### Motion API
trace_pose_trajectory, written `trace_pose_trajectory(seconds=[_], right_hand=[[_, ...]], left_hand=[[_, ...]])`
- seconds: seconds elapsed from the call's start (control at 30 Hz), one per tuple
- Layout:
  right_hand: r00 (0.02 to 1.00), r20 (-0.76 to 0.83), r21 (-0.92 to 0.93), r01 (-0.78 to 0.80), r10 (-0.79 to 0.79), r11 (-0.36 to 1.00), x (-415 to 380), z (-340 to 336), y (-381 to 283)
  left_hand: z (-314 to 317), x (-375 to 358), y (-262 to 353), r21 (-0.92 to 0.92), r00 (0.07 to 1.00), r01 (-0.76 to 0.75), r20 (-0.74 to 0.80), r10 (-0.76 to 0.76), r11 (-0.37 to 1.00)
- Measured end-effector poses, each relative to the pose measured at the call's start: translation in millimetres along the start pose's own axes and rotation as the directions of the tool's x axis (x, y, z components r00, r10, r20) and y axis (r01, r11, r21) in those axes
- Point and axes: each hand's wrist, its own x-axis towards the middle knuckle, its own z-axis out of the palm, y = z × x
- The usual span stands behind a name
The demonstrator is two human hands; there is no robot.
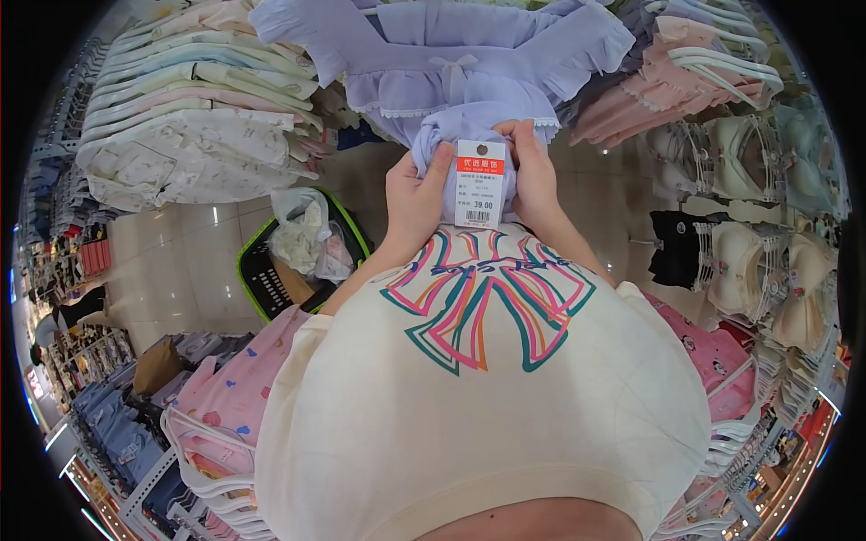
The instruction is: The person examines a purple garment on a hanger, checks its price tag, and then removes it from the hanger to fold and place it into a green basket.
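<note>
Fabric (456,124), lavender and bunched, sits between the 2 hands: the left hand (415,185) is clamped on its left edge and the right hand (534,171) on its right. Lying over it between the hands is a white-and-red price tag (478,191) printed 39.00. Just ahead of the hands, a ruffled lavender top (392,68) with a small bow (454,65) meets the fabric; whether they are joined cannot be told. Left of the left hand, on the tiled floor (171,261), stands a green-rimmed black basket (263,284) holding clear plastic bags (311,239). Pale clothes (198,149) hang farther left and ahead; pink clothes (622,90) hang ahead and right of the right hand, and beige bras (732,266) farther right.
</note>
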Motion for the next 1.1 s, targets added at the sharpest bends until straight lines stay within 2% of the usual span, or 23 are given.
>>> trace_pose_trajectory(seconds=[0.07, 0.17, 0.27, 0.37, 0.47, 0.77, 0.97, 1.1], right_hand=[[0.997, 0.078, -0.015, -0.006, 0.007, 1.000, -0.5, 4.1, -4.8], [0.982, 0.166, -0.315, 0.138, -0.089, 0.939, -9.1, 21.5, -14.8], [0.978, 0.193, -0.249, -0.028, 0.078, 0.968, -8.6, 19.8, -14.5], [0.980, 0.174, -0.206, -0.057, 0.094, 0.977, -8.8, 18.2, -8.8], [0.979, 0.159, -0.117, -0.108, 0.126, 0.987, -9.3, 17.8, -7.0], [0.983, 0.147, -0.172, -0.082, 0.108, 0.982, -8.9, 31.4, -9.3], [0.987, 0.134, -0.195, -0.056, 0.083, 0.979, -9.3, 44.3, -2.5], [0.989, 0.118, -0.128, -0.068, 0.084, 0.989, -7.8, 41.9, 5.3]], left_hand=[[-2.7, 1.4, -2.8, 0.016, 1.000, 0.001, -0.015, -0.001, 1.000], [-4.1, 1.7, -0.7, -0.035, 1.000, 0.027, -0.003, -0.028, 0.999], [-5.2, 1.8, 0.1, -0.196, 0.997, 0.069, -0.018, -0.074, 0.978], [-7.7, 2.7, 6.3, -0.309, 0.990, 0.135, 0.005, -0.140, 0.942], [-11.7, 5.4, 0.8, -0.304, 0.990, 0.137, 0.018, -0.138, 0.943], [-22.9, 4.7, 7.9, -0.193, 0.992, 0.088, 0.107, -0.068, 0.977], [-37.0, 8.9, 5.4, -0.206, 0.989, 0.104, 0.120, -0.081, 0.973], [-38.2, 8.9, 5.2, -0.210, 0.988, 0.126, 0.118, -0.103, 0.970]])
